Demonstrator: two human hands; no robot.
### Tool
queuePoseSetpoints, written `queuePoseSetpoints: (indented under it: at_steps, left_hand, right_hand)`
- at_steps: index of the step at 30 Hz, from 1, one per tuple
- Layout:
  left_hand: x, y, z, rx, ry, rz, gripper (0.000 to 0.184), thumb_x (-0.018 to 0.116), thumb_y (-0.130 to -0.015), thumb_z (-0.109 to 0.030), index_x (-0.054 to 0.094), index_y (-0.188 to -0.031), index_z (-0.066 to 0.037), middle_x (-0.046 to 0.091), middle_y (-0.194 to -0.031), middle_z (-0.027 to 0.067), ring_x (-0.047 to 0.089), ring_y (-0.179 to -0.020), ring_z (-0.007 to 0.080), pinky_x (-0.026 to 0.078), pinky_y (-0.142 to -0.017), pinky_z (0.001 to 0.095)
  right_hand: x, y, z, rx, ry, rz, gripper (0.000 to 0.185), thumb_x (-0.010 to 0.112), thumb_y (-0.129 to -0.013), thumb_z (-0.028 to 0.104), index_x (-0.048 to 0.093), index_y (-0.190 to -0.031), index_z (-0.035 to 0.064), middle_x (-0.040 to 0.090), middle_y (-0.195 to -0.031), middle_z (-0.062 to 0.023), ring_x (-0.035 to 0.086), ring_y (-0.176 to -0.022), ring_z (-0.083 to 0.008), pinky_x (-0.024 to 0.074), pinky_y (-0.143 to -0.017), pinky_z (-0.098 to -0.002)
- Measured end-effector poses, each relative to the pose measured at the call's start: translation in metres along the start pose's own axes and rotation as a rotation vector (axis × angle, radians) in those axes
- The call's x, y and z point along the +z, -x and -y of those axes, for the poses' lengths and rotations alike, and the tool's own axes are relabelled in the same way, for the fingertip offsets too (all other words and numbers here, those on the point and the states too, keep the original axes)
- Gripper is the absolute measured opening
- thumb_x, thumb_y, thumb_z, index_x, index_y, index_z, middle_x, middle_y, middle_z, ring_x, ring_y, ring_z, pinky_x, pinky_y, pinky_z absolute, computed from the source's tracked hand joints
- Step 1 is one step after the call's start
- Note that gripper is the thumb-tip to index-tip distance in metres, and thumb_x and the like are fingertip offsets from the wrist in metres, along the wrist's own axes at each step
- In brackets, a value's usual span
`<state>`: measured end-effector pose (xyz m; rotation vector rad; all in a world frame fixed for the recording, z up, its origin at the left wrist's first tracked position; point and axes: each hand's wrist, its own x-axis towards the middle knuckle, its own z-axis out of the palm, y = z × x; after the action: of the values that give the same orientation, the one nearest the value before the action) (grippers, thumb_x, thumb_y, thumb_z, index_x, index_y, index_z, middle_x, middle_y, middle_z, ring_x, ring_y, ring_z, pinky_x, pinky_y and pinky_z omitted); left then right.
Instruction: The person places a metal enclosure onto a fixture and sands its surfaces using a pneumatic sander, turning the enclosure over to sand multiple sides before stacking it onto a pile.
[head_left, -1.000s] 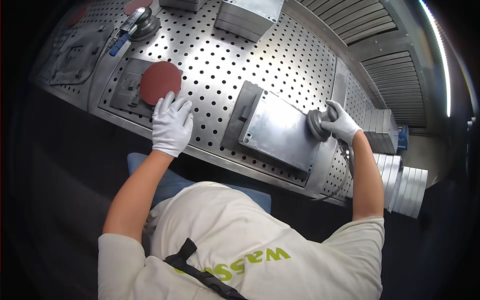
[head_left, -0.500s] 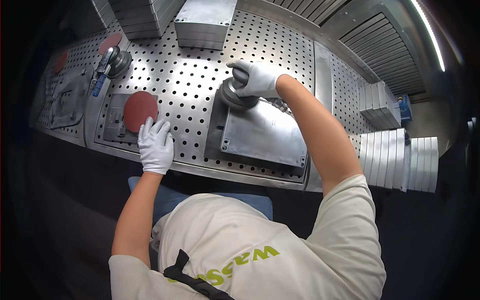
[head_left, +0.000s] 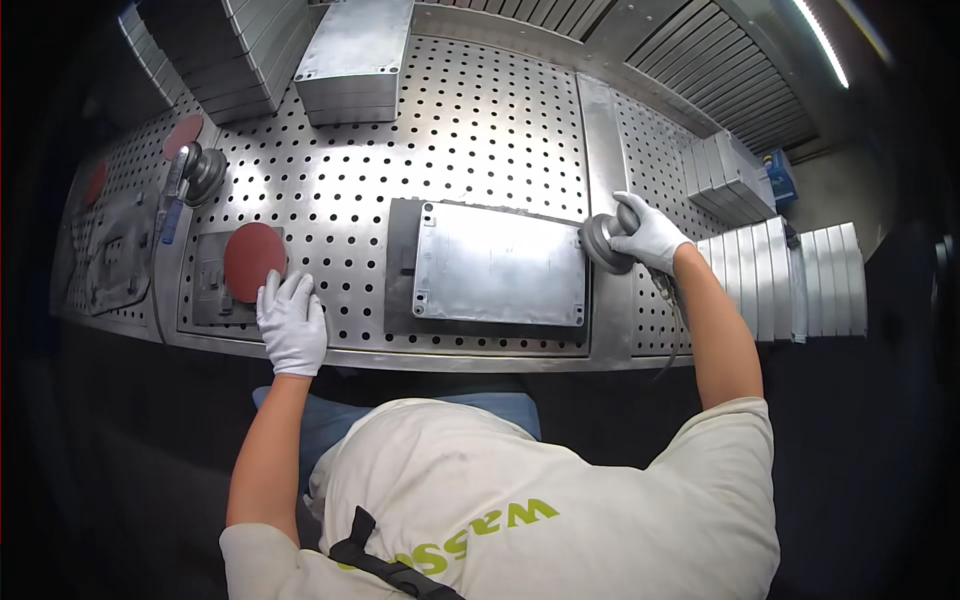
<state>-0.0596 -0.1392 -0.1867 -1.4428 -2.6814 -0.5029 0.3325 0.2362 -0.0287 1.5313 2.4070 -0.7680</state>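
Note:
My right hand (head_left: pixel 655 238), in a white glove, is wrapped round an orbital sander (head_left: pixel 606 243). The sander is at the right end of a flat metal panel (head_left: pixel 502 265), over the metal strip of the bench. The panel lies on a dark backing plate (head_left: pixel 402 270). My left hand (head_left: pixel 293 325), also gloved, lies with its fingers stretched out, the tips at the lower edge of a red sanding disc (head_left: pixel 255 262). Beneath that disc is a grey plate (head_left: pixel 209 285) with small raised shapes.
A second sander (head_left: pixel 204 175) with a blue-handled hose end stands at the left, near another red disc (head_left: pixel 183 137). Stacked metal panels (head_left: pixel 350 85) stand at the back. More panels are lined up at the right (head_left: pixel 780 280). The bench top (head_left: pixel 480 130) is perforated metal.
My right hand has carried the sander from the panel's upper left corner across to its right end. The view has shifted a little. My left hand stays by the red disc.

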Motion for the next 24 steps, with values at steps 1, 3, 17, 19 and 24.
queuePoseSetpoints:
  at_steps: [1, 3, 17, 19, 24]
  left_hand:
    - [0.001, 0.000, 0.000, 0.010, -0.006, -0.011, 0.034, 0.064, -0.095, -0.017, 0.074, -0.126, -0.005, 0.066, -0.139, 0.0088, 0.046, -0.145, 0.0365, 0.028, -0.127, 0.0519]
    - [0.005, 0.001, 0.003, 0.030, -0.028, -0.019, 0.034, 0.064, -0.096, -0.017, 0.074, -0.126, -0.005, 0.066, -0.139, 0.0084, 0.046, -0.145, 0.0367, 0.028, -0.126, 0.0522]
    - [0.012, 0.001, 0.005, 0.065, -0.048, -0.087, 0.035, 0.066, -0.094, -0.018, 0.073, -0.126, -0.006, 0.067, -0.139, 0.0096, 0.049, -0.142, 0.0379, 0.031, -0.124, 0.0536]
    - [0.008, -0.001, 0.001, 0.038, -0.070, -0.046, 0.035, 0.066, -0.094, -0.018, 0.073, -0.127, -0.006, 0.067, -0.138, 0.0099, 0.049, -0.142, 0.0386, 0.031, -0.125, 0.0537]
    - [0.007, -0.002, -0.002, 0.022, -0.079, -0.029, 0.036, 0.066, -0.094, -0.019, 0.073, -0.127, -0.006, 0.067, -0.138, 0.0101, 0.049, -0.142, 0.0398, 0.031, -0.124, 0.0540]
  right_hand:
    - [0.000, 0.014, 0.003, 0.023, -0.034, -0.022, 0.090, 0.080, -0.079, 0.023, 0.042, -0.159, 0.0089, 0.070, -0.122, -0.0170, 0.068, -0.119, -0.0285, 0.0511, -0.105, -0.0376]
    - [0.022, 0.023, -0.015, 0.010, -0.145, -0.173, 0.091, 0.083, -0.080, 0.021, 0.040, -0.160, 0.0099, 0.068, -0.129, -0.0195, 0.066, -0.124, -0.0299, 0.0503, -0.108, -0.0377]
    - [0.130, 0.130, -0.027, -0.067, -0.261, -0.359, 0.089, 0.087, -0.081, 0.020, 0.044, -0.158, 0.0145, 0.057, -0.132, -0.0252, 0.059, -0.128, -0.0384, 0.0481, -0.112, -0.0440]
    - [0.102, 0.091, -0.015, -0.044, -0.281, -0.336, 0.088, 0.086, -0.081, 0.021, 0.045, -0.158, 0.0143, 0.058, -0.134, -0.0265, 0.059, -0.128, -0.0380, 0.0482, -0.112, -0.0426]
    - [0.051, -0.008, -0.008, -0.004, -0.520, -0.289, 0.085, 0.083, -0.082, 0.023, 0.046, -0.157, 0.0121, 0.062, -0.141, -0.0250, 0.064, -0.128, -0.0315, 0.0495, -0.111, -0.0383]
